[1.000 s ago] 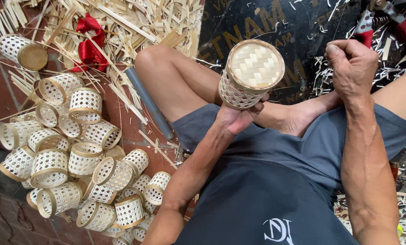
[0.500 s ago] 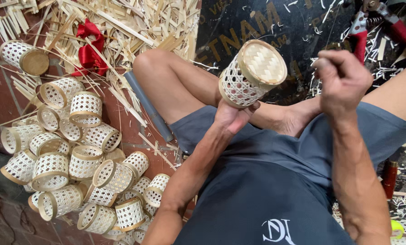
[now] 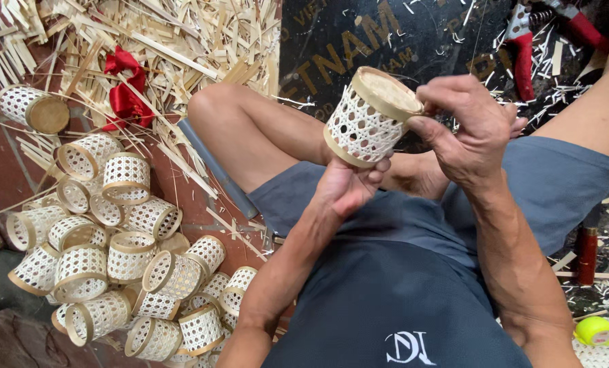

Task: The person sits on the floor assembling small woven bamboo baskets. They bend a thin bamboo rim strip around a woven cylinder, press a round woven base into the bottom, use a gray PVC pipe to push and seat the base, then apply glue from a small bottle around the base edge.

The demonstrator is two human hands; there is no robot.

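Note:
A small round woven bamboo basket [image 3: 366, 123] with an open lattice wall and a tan rim is held above my lap. My left hand [image 3: 349, 184] grips it from below by its lower rim. My right hand [image 3: 471, 129] has come against its top rim, thumb and fingers touching the edge. The basket is tilted, with its woven end facing up and to the right.
A heap of several similar woven baskets [image 3: 114, 259] lies on the floor at the left. Bamboo strips and shavings [image 3: 175, 48] cover the upper left, with a red cloth [image 3: 124, 95] among them. Red-handled shears [image 3: 522, 48] lie on a dark mat [image 3: 359, 34] at the upper right. A yellow-green tape roll [image 3: 594, 332] sits at the lower right.
My left hand has tilted the basket, so its side wall now shows. My right hand, earlier closed and apart at the right, has moved left onto the basket's rim.

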